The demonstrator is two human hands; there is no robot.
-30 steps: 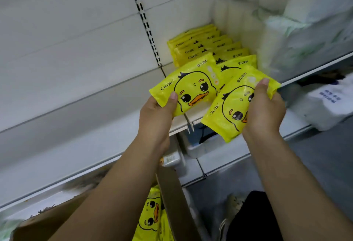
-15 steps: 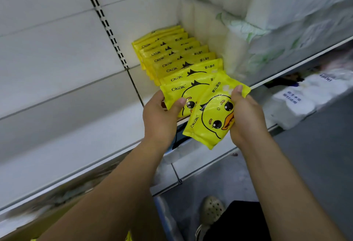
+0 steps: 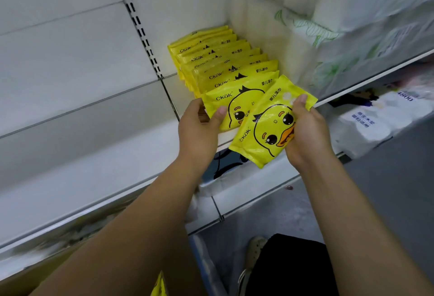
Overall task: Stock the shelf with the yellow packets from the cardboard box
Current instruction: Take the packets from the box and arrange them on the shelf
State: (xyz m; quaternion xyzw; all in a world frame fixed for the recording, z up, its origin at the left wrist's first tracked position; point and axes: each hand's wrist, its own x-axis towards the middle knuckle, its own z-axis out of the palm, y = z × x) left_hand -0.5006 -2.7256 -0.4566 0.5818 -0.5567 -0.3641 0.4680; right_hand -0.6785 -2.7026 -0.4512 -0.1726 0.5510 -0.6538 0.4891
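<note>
A row of several yellow duck-print packets stands leaning on the white shelf, running from the back wall towards the front edge. My left hand grips the front packet of the row by its left end, thumb on its face. My right hand holds another yellow packet tilted in front of the shelf edge, overlapping the front packet. A corner of the cardboard box shows at the bottom left with a yellow packet edge in it.
White wrapped tissue packs fill the shelf right of the yellow row. The lower shelf holds white packs with blue print. A slotted upright runs up the back wall. My shoe and the grey floor lie below.
My left hand brought its packet from the air down onto the front of the row. The right hand's packet followed closer to the shelf edge. The view shifted, hiding most of the box.
</note>
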